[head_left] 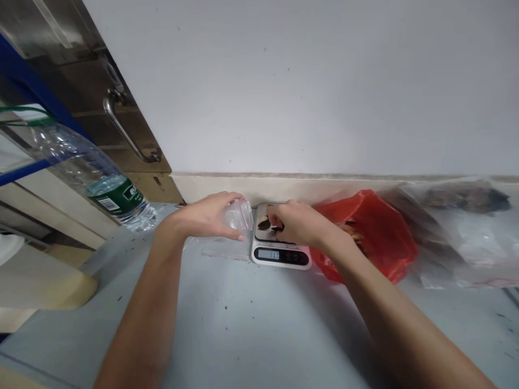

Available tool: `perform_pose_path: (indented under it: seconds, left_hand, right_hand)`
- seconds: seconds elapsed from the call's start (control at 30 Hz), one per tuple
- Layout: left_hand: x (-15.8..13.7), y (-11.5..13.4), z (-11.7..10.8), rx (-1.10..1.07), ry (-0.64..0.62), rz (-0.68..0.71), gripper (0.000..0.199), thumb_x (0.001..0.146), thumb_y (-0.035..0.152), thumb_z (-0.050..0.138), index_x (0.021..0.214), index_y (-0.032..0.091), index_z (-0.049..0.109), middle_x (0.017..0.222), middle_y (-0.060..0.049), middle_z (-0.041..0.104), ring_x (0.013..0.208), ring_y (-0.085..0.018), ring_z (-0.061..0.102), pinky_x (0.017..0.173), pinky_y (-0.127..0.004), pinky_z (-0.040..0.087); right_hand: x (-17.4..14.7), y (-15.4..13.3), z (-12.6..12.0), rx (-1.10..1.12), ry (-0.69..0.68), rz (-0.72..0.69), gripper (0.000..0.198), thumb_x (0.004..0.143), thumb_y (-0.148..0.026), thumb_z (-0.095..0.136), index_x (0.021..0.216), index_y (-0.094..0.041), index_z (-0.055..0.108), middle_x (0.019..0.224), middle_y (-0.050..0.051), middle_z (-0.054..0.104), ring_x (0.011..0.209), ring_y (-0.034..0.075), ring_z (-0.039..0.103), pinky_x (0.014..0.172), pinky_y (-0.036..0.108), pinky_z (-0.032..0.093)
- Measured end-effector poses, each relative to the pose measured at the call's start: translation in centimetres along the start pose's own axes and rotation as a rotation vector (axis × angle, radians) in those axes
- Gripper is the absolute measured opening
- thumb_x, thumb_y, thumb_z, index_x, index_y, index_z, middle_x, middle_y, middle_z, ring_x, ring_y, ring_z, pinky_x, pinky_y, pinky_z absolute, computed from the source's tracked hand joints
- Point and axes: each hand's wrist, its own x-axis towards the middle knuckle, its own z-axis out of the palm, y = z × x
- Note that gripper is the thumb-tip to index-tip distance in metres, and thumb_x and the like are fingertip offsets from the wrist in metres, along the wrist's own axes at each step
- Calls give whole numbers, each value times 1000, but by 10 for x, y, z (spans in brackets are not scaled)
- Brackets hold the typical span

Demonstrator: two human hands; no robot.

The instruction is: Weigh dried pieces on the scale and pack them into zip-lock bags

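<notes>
Here, the left hand [206, 217] held a clear bag [240, 215] just left of the scale [281, 256]; the right hand [299, 222], fingers narrowed, met dark pieces [264, 222] on its plate, grip unclear.

A big, flat, white wall [308, 81] stands at the back, with tiny dark dots on it. Along its bottom runs a long, thin, cream strip [203, 185]. In front is a smooth, pale grey-blue worktop [211, 346] with small dark specks. On the left is a shiny, brownish metal door [87, 70] with a bent, silver metal handle [122, 136]. Straight blue bars [24, 172] are there too. The light is soft and whitish.
</notes>
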Motion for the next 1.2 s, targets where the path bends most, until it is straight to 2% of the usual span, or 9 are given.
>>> perform_pose_path:
  seconds: [0.17,0.37,0.43,0.57,0.7,0.83,0.97,1.1,1.2]
  left_hand:
    - [1,0,1,5,-9,-1,92,66,63,70,147,25,47,150,-11,53,136,-32,51,110,-37,41]
    - [4,1,3,32,-18,-19,90,65,59,73,145,27,47,150,-10,54,136,-34,51,107,-36,43]
    - [4,2,4,30,-25,-26,89,65,56,74,144,26,47,148,-10,55,135,-33,52,107,-36,43]
    - [5,4,5,6,-59,-46,94,62,54,76,145,26,44,149,-10,53,137,-32,50,109,-36,43]
    - [4,1,4,14,-76,-77,97,62,57,74,148,25,41,152,-10,50,139,-32,48,111,-37,42]
    - [5,-6,3,8,-83,-89,97,62,60,73,147,28,41,154,-9,48,140,-33,47,111,-39,42]
    - [5,-7,2,8,-79,-99,96,61,60,73,146,27,41,153,-9,49,139,-33,48,111,-39,42]
    - [3,-2,1,23,-79,-112,92,62,55,73,144,28,43,150,-9,53,135,-32,52,107,-37,44]
    - [3,1,2,35,-85,-94,89,64,54,74,144,29,43,148,-8,55,130,-32,55,103,-37,45]
  right_hand:
    - [-18,16,-18,172,63,13,21,74,-3,58,77,-22,66,72,-2,65,59,12,52,54,25,33]
    - [-56,48,-48,75,88,362,22,67,-12,67,80,-27,75,76,1,73,59,18,62,50,28,39]
    - [-57,47,-51,70,139,364,21,70,-14,67,83,-27,76,78,2,75,59,19,63,49,28,40]
    - [-43,32,-46,133,213,255,16,79,-18,64,90,-22,75,85,3,76,67,16,65,56,24,43]
    - [-27,26,-37,156,262,312,22,81,-13,58,93,-21,74,82,2,75,65,15,64,55,23,40]
    - [-26,31,-33,178,216,339,25,83,-13,55,96,-22,74,78,1,73,60,14,60,52,24,38]
    - [-29,33,-35,231,163,408,19,86,-25,61,101,-23,73,89,3,76,69,16,67,58,24,44]
    - [-23,33,-31,336,73,407,41,83,-35,69,123,-24,67,103,5,76,81,20,70,64,26,49]
    - [-14,29,-23,339,13,385,56,80,-33,72,134,-24,62,112,9,74,87,22,70,67,28,50]
